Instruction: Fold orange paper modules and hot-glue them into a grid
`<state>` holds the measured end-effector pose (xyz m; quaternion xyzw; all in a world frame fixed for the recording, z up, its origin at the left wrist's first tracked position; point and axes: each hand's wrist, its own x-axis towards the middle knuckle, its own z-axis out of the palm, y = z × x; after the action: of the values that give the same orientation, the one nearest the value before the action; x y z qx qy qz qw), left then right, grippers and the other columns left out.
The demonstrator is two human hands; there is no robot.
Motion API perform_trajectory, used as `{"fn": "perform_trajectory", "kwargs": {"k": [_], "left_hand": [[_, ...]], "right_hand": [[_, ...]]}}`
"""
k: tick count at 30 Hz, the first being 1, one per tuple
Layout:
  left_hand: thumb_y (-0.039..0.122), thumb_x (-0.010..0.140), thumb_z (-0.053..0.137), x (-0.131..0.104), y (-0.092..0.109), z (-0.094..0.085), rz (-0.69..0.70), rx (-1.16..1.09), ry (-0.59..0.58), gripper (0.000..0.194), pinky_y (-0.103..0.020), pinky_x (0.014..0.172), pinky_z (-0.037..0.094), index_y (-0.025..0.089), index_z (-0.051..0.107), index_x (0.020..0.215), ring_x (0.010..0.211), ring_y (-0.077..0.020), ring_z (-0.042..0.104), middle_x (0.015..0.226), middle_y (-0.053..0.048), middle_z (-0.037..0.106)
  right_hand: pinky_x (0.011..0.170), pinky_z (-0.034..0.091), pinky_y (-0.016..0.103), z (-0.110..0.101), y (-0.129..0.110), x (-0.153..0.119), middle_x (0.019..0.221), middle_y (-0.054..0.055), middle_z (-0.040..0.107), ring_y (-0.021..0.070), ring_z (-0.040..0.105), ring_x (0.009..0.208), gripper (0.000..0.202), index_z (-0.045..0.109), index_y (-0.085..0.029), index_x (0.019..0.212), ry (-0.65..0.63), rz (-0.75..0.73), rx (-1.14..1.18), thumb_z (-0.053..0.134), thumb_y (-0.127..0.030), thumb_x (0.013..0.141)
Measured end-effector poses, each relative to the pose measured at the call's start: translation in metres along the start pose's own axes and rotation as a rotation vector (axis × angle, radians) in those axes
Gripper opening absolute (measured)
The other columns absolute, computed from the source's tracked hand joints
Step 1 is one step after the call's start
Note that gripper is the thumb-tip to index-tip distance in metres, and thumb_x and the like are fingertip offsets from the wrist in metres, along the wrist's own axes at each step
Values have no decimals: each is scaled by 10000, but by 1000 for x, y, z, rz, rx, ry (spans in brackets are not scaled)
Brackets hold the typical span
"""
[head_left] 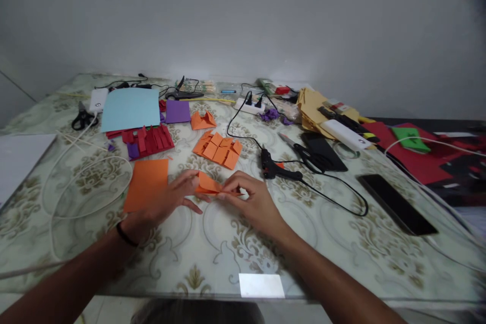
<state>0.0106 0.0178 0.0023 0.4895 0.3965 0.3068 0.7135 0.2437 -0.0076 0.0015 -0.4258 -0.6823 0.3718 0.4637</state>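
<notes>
Between my hands is a folded piece of orange paper [208, 184], held just above the patterned table. My right hand [250, 200] pinches its right end between thumb and fingers. At its left end, my left hand [174, 197] has its fingers around the edge, with the thumb stretched out below; this hand is slightly blurred. A flat orange sheet [146, 182] lies under and beside my left wrist. Beyond my hands rest a stack of folded orange pieces [218, 149] and another folded orange piece [203, 120].
A black glue gun [279, 168] with its cord lies right of my hands, near black-handled scissors [311, 157] and a phone [397, 204]. Red folded strips [152, 140], a light blue sheet [131, 109] and a purple square [177, 111] sit at left. A white cable [53, 223] loops there.
</notes>
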Motion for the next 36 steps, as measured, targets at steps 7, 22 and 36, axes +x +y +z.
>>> {"fn": "perform_trajectory", "kwargs": {"k": [7,22,36], "left_hand": [[471,909,769,0,-11,-5,55,62,-52,508,-342,766,638,241,554,1308,978,-245,760,1148,-70,699],[347,836,845,-5,-8,-2,-57,43,-227,464,-342,878,583,186,618,1207,1028,-245,760,1162,-106,774],[342,737,878,-1,9,-23,224,118,384,268,-242,656,506,195,720,895,739,-164,670,805,19,694]], "right_hand": [[637,407,278,2,-3,1,723,-7,654,142,545,653,273,739,-194,796,-13,361,294,815,-453,838],[662,462,281,2,-5,1,774,10,694,155,586,695,306,726,-192,820,20,372,220,784,-493,832],[623,453,251,-4,4,6,688,-52,566,131,530,633,352,553,-227,876,118,258,248,815,-459,844]]}}
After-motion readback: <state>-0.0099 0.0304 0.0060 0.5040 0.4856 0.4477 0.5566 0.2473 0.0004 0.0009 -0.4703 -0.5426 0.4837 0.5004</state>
